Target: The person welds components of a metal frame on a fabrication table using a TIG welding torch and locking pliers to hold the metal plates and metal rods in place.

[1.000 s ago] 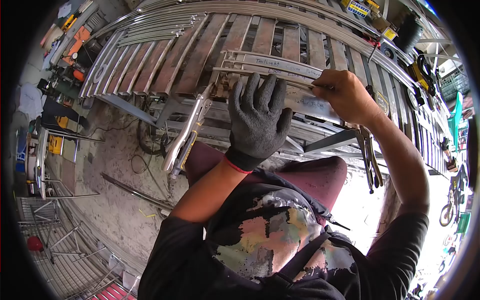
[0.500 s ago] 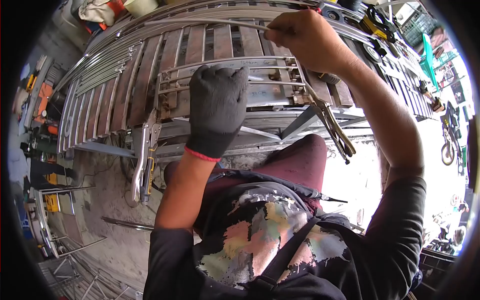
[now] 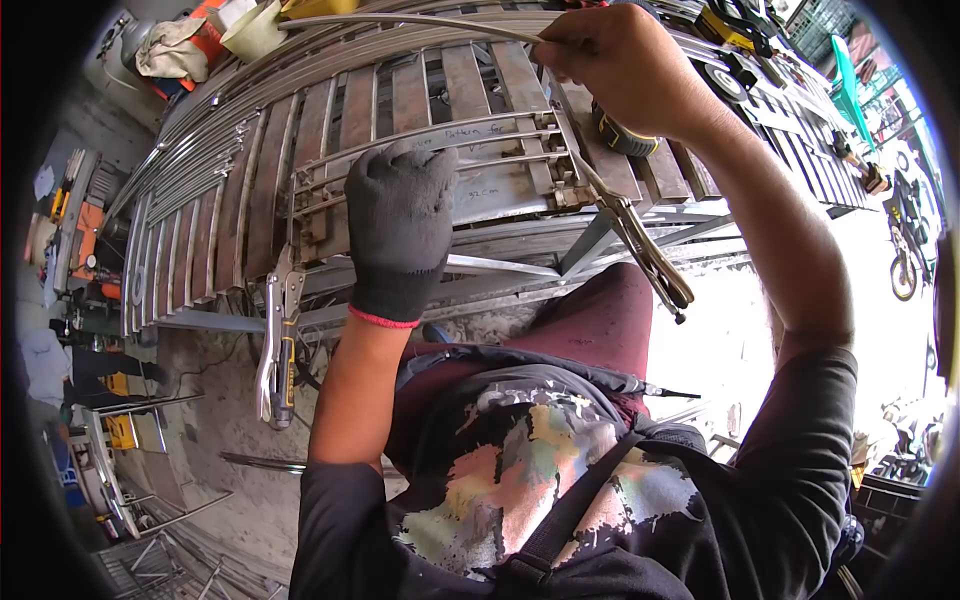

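Rod (image 3: pixel 400 20) sits top of frame, long axis running left-right, gripped at its right end by our bare right hand (image 3: pixel 620 65). Gloved left hand (image 3: pixel 400 225) is pressed fingers-curled on the clamped template (image 3: pixel 500 170) at centre, below the rod.

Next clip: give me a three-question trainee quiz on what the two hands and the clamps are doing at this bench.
1. True or false: the gloved left hand rests on the flat steel template with handwriting.
2. What does the bare right hand hold?
A. a hammer
B. a thin curved metal rod
C. a paint brush
3. Fill in: the silver locking pliers hang at the template's ____ end, as the camera sees it.

Key:
1. True; the dark grey glove lies over its middle.
2. B; it is pinched at one end, above the slatted metal workbench.
3. Left; a second pair of locking pliers grips the right end.
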`<action>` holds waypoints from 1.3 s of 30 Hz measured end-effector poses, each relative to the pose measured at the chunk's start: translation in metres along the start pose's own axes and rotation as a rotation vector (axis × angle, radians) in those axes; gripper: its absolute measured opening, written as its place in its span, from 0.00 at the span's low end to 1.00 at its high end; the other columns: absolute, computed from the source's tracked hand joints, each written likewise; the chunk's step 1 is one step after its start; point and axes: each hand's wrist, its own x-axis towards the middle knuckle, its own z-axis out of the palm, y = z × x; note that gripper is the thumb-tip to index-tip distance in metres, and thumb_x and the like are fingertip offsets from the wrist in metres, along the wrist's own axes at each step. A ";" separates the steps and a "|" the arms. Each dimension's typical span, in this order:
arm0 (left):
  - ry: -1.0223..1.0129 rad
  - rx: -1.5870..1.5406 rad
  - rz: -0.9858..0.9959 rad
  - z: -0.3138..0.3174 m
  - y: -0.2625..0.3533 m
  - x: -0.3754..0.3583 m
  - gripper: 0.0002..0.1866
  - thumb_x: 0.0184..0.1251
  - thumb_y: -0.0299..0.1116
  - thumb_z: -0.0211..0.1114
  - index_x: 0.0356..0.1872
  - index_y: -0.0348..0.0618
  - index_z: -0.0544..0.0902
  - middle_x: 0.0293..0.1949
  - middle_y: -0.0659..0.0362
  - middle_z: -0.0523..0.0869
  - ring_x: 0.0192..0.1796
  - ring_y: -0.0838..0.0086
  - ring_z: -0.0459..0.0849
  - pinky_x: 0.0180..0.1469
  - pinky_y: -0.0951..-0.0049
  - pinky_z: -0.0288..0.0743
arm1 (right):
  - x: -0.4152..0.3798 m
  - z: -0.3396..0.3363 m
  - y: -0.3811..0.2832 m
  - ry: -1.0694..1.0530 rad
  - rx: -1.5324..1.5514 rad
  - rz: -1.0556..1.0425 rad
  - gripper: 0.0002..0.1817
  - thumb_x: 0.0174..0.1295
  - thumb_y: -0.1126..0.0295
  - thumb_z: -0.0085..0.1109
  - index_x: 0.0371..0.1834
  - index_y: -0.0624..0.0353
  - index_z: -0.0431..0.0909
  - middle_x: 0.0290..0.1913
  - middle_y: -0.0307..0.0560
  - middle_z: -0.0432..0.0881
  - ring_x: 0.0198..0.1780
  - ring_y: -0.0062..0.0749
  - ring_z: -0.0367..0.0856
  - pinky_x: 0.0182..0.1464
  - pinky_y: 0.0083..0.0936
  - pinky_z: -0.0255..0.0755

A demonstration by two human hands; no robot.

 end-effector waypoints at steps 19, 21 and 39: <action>0.329 -0.212 0.006 -0.008 0.029 -0.067 0.26 0.67 0.35 0.79 0.67 0.53 0.92 0.61 0.57 0.85 0.69 0.55 0.84 0.77 0.40 0.73 | -0.030 0.066 -0.017 -0.323 0.150 -0.155 0.12 0.78 0.72 0.71 0.59 0.64 0.93 0.52 0.58 0.96 0.54 0.50 0.97 0.61 0.40 0.87; 0.357 -0.146 -0.009 -0.010 0.035 -0.075 0.28 0.67 0.37 0.79 0.70 0.53 0.92 0.60 0.59 0.85 0.68 0.55 0.84 0.78 0.38 0.71 | -0.031 0.078 -0.017 -0.340 0.158 -0.237 0.12 0.78 0.72 0.71 0.59 0.65 0.93 0.52 0.58 0.96 0.54 0.52 0.96 0.61 0.40 0.87; 0.012 0.020 -0.218 -0.009 -0.001 -0.072 0.38 0.79 0.53 0.70 0.84 0.46 0.78 0.81 0.49 0.78 0.83 0.44 0.71 0.87 0.32 0.56 | -0.035 0.097 -0.022 -0.320 -0.027 -0.358 0.07 0.73 0.77 0.74 0.50 0.65 0.93 0.49 0.56 0.92 0.52 0.58 0.93 0.56 0.46 0.87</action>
